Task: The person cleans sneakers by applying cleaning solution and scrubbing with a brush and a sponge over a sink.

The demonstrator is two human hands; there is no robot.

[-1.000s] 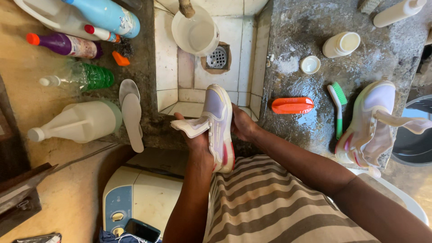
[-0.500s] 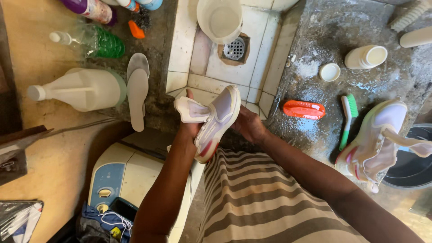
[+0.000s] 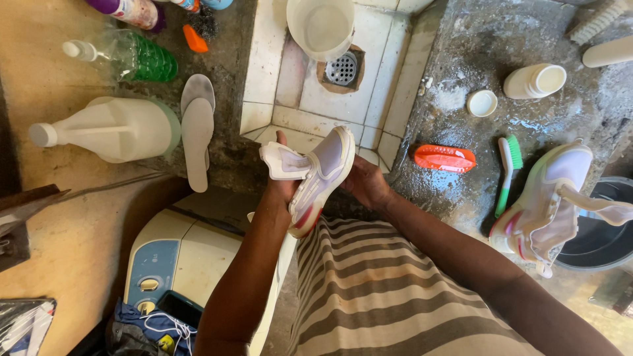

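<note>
- Head view: my left hand [image 3: 282, 188] is gripping a white and lilac mesh sneaker with a red heel patch [image 3: 318, 179], fingers closed on its pulled-out tongue side, thumb pointing up.
- My right hand [image 3: 366, 184] is cupping the sneaker's far side; its fingers are hidden, so I cannot tell their spread.
- The sneaker is hovering tilted over the near edge of the white tiled sink basin [image 3: 343, 105].
- An orange oval scrubbing brush [image 3: 444, 158] is lying on the wet grey stone counter [image 3: 461, 59], near my right hand.

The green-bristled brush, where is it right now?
In the head view the green-bristled brush lies on the wet stone counter right of the tiled sink, between the orange brush and the second shoe.
</note>
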